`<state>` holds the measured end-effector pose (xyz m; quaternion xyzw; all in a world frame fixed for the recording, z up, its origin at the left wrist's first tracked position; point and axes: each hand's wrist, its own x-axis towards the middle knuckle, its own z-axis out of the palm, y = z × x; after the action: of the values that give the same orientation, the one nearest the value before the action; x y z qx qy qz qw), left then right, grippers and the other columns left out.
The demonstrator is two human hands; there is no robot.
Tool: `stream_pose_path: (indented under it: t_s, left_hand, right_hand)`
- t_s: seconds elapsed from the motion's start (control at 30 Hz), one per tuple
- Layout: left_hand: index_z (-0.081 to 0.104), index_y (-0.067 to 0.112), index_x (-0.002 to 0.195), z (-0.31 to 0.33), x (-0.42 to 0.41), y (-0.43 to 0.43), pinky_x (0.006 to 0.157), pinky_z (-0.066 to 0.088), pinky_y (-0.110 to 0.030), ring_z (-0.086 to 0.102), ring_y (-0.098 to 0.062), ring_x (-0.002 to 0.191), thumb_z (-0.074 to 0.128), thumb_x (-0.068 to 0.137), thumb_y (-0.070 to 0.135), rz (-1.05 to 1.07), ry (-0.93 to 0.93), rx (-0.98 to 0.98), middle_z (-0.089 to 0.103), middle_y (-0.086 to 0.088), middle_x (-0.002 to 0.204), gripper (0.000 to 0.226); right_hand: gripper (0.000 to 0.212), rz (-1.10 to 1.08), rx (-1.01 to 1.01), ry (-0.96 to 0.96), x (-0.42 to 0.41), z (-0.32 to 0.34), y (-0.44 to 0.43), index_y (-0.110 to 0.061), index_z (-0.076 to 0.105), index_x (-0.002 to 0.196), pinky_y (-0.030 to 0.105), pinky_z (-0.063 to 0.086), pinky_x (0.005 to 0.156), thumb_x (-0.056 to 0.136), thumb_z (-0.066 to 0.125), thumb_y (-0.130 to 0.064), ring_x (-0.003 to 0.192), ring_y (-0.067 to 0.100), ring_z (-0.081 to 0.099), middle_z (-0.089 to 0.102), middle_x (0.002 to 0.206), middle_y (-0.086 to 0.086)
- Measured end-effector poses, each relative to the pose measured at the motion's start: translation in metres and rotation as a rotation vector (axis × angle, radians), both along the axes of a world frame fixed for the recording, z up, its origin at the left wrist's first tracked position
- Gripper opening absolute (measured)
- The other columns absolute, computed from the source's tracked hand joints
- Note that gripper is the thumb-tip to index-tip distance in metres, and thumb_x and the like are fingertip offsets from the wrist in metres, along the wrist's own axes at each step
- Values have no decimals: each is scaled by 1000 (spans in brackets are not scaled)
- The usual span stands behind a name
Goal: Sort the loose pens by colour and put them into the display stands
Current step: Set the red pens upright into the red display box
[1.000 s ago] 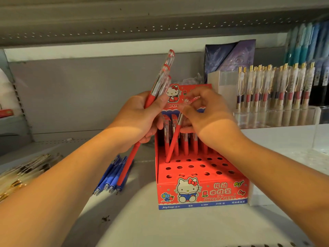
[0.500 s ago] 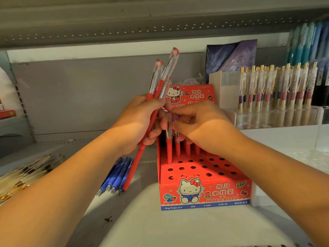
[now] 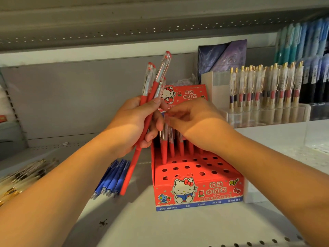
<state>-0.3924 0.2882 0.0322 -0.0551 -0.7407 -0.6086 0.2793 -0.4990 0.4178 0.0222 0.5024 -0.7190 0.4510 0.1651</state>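
A red Hello Kitty display stand [image 3: 197,193] with rows of holes sits on the shelf. Several red pens [image 3: 171,148] stand upright in its back rows. My left hand [image 3: 131,125] grips a bunch of red pens [image 3: 151,86] tilted up to the right, just left of the stand. My right hand [image 3: 194,120] is over the stand's back rows, its fingertips pinching the clear top of the leftmost standing red pen [image 3: 164,147]. Several blue pens [image 3: 112,179] lie loose on the shelf left of the stand.
A clear stand of gold-clipped pens [image 3: 263,90] fills the back right, with blue and dark packaged pens [image 3: 302,41] behind it. Loose gold-trimmed pens [image 3: 23,173] lie at far left. A purple packet [image 3: 222,56] leans behind the red stand. A metal shelf overhangs above.
My right hand lowered one red pen from a tilt into a back-row hole and still pinches its top. My left hand's bunch shifted slightly right and more upright.
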Motion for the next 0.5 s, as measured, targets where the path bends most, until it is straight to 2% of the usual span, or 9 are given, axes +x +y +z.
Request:
stream_pose_path:
  t_s: [0.07,0.1,0.13,0.2,0.27,0.33,0.4,0.5]
  left_hand:
    - [61,12,90,0,0,0,36,29,-16,34,-15,31,45,104,24,1,8,4,53,-10,56,24]
    - [61,12,90,1,1,0,36,29,-16,34,-15,31,45,104,23,1,9,1,53,-10,56,24]
    - [60,11,91,1,1,0,35,29,-16,35,-15,31,45,104,23,1,8,-5,53,-10,56,24]
    - [59,9,93,1,1,0,34,29,-16,35,-15,31,44,104,23,1,1,-19,52,-10,55,23]
    - [59,8,94,1,2,1,33,29,-15,35,-15,31,44,103,23,-2,-5,-32,52,-9,55,23]
    - [60,8,94,1,3,2,33,29,-15,35,-15,31,45,103,23,-15,4,-34,53,-9,55,23]
    - [61,8,93,1,3,2,33,29,-15,35,-15,31,46,103,23,-30,13,-33,53,-10,55,24]
    - [60,7,94,1,3,3,32,29,-15,35,-15,31,45,103,24,-51,-2,-42,52,-11,55,24]
  right_hand:
    - [12,20,34,-58,0,-3,-5,-25,75,95,30,59,67,92,63,-24,68,11,69,73,78,-3]
    - [11,31,42,-81,0,-4,-7,-24,73,95,39,60,65,92,63,-22,66,16,70,73,77,-1]
    - [10,45,35,-99,0,-4,-8,-23,72,95,41,60,62,92,63,-20,65,17,71,73,76,1]
    - [10,79,12,-126,1,-4,-10,-20,72,94,38,60,57,92,63,-17,62,16,71,72,74,2]
    - [13,86,19,-107,3,-5,-11,-21,73,91,29,57,53,92,62,-15,57,10,69,72,73,3]
    - [17,78,101,-58,7,-8,-12,-25,72,84,17,50,48,91,60,-15,53,7,65,72,73,4]
    - [20,92,171,-63,11,-9,-12,-30,68,78,13,46,44,92,60,-18,58,13,68,72,72,3]
    - [17,11,184,-14,11,-1,-7,-31,66,71,14,47,57,86,64,-23,68,9,66,70,69,-5]
